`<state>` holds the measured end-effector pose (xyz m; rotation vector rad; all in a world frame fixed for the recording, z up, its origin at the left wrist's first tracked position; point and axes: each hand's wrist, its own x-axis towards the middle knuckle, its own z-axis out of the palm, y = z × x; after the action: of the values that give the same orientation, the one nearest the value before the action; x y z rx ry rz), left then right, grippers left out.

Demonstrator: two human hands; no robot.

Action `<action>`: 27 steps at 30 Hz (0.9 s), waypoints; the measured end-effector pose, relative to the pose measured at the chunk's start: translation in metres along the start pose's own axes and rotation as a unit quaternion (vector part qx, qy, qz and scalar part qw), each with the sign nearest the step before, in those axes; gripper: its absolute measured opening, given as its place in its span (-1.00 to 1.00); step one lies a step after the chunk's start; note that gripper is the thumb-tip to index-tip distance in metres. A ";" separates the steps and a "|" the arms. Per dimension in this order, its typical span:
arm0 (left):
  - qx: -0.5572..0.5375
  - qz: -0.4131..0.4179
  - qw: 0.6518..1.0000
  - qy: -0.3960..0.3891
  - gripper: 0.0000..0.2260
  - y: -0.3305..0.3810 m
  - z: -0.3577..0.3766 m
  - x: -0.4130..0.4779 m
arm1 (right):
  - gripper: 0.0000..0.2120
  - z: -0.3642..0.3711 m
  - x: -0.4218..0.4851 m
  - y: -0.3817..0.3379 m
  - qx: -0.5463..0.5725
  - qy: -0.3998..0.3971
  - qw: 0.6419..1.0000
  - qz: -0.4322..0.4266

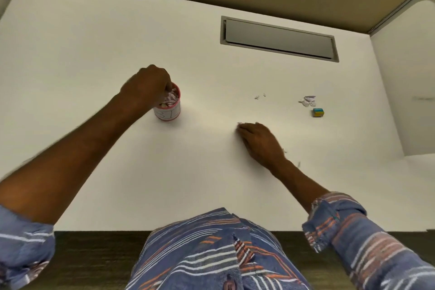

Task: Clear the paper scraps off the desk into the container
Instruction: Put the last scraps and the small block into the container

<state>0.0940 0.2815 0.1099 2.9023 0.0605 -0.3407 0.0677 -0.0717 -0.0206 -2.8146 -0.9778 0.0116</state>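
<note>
Left hand bunched into red-rimmed white cup, grip hidden, right hand curled at white paper scrap, pinch unclear.

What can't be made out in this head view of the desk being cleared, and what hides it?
1. Fingertips of the left hand, head view: hidden by its own knuckles over the container; whether they hold anything is unclear.
2. Under the right hand: covered by the hand itself.
3. The label on the container: partly behind the left wrist, blurred.
4. The small coloured block: too small to identify.
5. The paper specks by the right wrist: blurred.
</note>
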 end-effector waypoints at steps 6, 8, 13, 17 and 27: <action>-0.009 0.005 1.000 -0.016 -0.72 0.009 0.003 0.007 | -0.65 -0.028 -0.116 0.048 0.032 0.073 0.970 0.229; 0.010 -0.004 0.999 -0.034 -0.74 0.012 0.009 0.010 | -0.49 -0.021 -0.150 0.049 0.066 0.058 0.946 0.312; 0.029 -0.025 0.998 -0.050 -0.82 0.007 0.028 0.012 | -0.08 0.013 -0.170 0.020 0.090 0.011 0.895 0.437; 0.017 -0.026 0.998 -0.048 -0.84 0.009 0.027 0.009 | -0.09 0.028 -0.113 -0.002 0.063 0.016 0.914 0.400; -0.052 -0.005 0.997 0.057 -0.75 0.030 -0.011 -0.018 | -0.26 0.035 0.061 0.055 0.098 0.027 0.954 0.282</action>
<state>0.0815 0.2540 0.1308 2.8163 0.1079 -0.1667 0.1475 -0.0716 -0.0608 -2.7814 -0.1243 0.0942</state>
